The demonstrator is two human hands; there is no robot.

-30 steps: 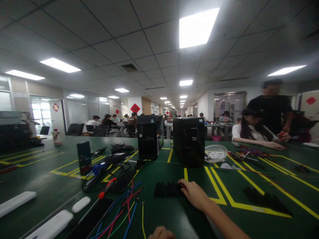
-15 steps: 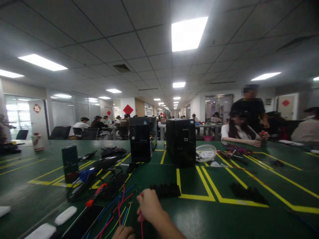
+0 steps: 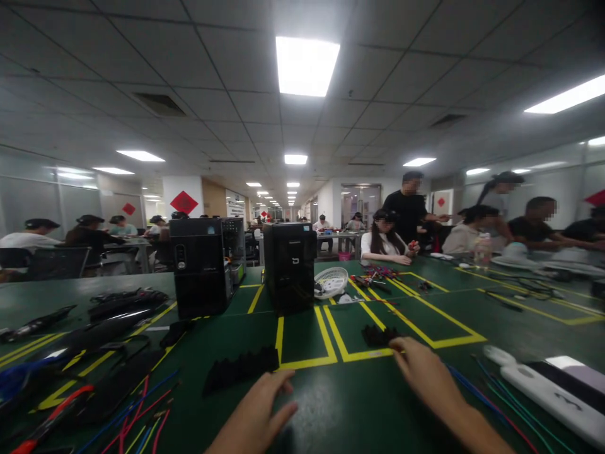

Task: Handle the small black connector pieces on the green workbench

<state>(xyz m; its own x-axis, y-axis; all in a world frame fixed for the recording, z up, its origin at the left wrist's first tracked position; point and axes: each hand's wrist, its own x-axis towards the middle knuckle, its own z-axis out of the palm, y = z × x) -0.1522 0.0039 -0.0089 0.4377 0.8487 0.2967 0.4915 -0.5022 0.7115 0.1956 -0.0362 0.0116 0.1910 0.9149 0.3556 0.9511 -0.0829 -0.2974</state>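
Observation:
My left hand is low over the green table, thumb and fingers apart, nothing in it. Just ahead of it lies a black strip with a jagged edge. To the right, my right hand stretches forward with its fingers out. Its fingertips are at a smaller black jagged piece; whether they touch it I cannot make out. Loose red, blue and yellow wires lie left of my left hand. More blue, green and red wires lie right of my right forearm.
Two black computer cases stand upright ahead, with a white basket beside them. A red-and-black tool is at the lower left. A white device lies at the right. Yellow tape marks the table; people sit beyond.
The view has turned right. My right hand has let go of a red wire and moved right to the smaller black piece. My left hand has come further into view, fingers spread.

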